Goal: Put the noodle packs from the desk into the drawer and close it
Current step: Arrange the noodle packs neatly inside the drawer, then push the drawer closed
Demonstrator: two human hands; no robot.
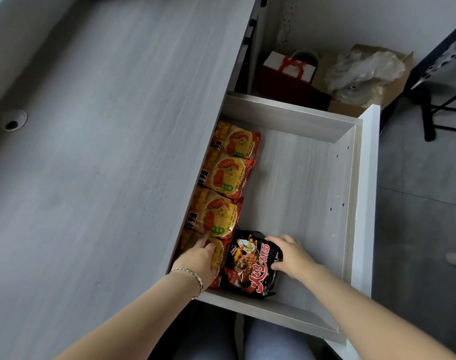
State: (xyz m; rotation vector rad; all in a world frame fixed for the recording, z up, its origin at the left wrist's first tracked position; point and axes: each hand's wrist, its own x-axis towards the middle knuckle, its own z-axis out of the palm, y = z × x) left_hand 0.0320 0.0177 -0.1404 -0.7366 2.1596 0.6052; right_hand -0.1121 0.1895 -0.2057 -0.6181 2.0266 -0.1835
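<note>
The drawer (pixel 356 203) under the grey desk (pixel 104 165) is pulled out. Several orange noodle packs (pixel 224 175) lie in a row along its left side, partly tucked under the desk edge. A black noodle pack (pixel 250 266) lies at the drawer's near corner beside them. My right hand (pixel 291 253) grips the black pack's right edge. My left hand (pixel 200 258), with a bracelet at the wrist, presses on the nearest orange pack, fingers spread over it. The desk top shows no packs.
The drawer's white front (pixel 369 178) sticks out to the right. Beyond it on the floor stand a red and white gift bag (pixel 286 74) and a cardboard box with plastic wrap (pixel 364 74). A black chair frame (pixel 429 105) is at far right. My knees are below the drawer.
</note>
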